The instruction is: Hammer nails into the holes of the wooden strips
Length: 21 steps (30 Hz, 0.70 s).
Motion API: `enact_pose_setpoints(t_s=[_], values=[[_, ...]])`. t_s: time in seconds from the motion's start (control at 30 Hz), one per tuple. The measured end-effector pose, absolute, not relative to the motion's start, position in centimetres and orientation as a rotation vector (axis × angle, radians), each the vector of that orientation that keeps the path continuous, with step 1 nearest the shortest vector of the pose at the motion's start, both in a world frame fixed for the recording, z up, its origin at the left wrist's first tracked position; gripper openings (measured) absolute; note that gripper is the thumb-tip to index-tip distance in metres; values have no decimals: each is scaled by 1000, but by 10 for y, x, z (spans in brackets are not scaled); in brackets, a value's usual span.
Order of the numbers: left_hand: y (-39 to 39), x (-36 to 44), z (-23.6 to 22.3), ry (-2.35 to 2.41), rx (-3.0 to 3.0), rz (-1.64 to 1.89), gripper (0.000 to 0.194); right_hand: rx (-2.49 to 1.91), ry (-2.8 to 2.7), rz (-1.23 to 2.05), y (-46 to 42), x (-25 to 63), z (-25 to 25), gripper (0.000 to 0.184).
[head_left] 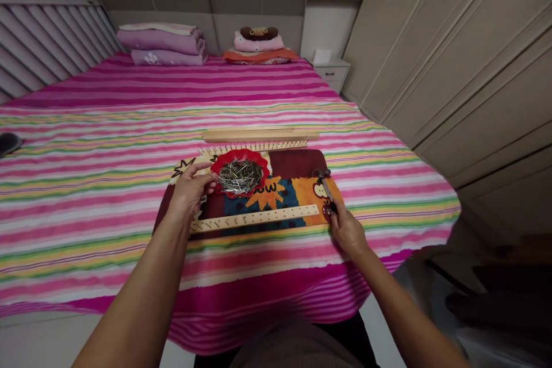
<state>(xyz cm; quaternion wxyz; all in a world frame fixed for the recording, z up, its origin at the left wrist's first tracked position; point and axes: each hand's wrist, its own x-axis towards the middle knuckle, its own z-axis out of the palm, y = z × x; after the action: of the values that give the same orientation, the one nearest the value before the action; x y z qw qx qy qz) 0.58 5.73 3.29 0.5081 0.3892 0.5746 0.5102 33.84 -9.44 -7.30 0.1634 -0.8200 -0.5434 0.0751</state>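
Observation:
My left hand [192, 188] is at the left rim of a red scalloped bowl [262, 157]. Its index finger stretches along the edge and the other fingertips look closed on the rim. Inside the bowl lies a heap of silvery nails [240, 177]. My right hand [347, 231] grips the dark handle of a hammer [326, 187], whose head points away from me. Between my hands lies a pale wooden strip [276, 215] with rows of holes. Several nails stand tilted in its left part. Under these is a colourful patterned board or mat [297, 164].
Behind the bowl, a second strip [288, 145] bristles with upright nails. More plain wooden strips [259, 135] lie beyond it on the striped bedspread [107, 184]. Folded bedding [161, 46] is stacked by the headboard. A wardrobe [452, 57] stands at the right.

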Motion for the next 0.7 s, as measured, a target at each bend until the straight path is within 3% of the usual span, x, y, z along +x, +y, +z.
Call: enact_pose_setpoints(t_s=[0.13, 0.37, 0.7], values=[[43, 7, 41, 1328, 907, 1155, 18, -2342, -1543, 194, -95, 338, -73, 46], [4, 7, 45, 1281, 999, 1134, 37, -2326, -1564, 156, -96, 337, -72, 46], [-60, 39, 1, 1389, 1008, 1092, 40, -2349, -1521, 232, -95, 334, -65, 48]])
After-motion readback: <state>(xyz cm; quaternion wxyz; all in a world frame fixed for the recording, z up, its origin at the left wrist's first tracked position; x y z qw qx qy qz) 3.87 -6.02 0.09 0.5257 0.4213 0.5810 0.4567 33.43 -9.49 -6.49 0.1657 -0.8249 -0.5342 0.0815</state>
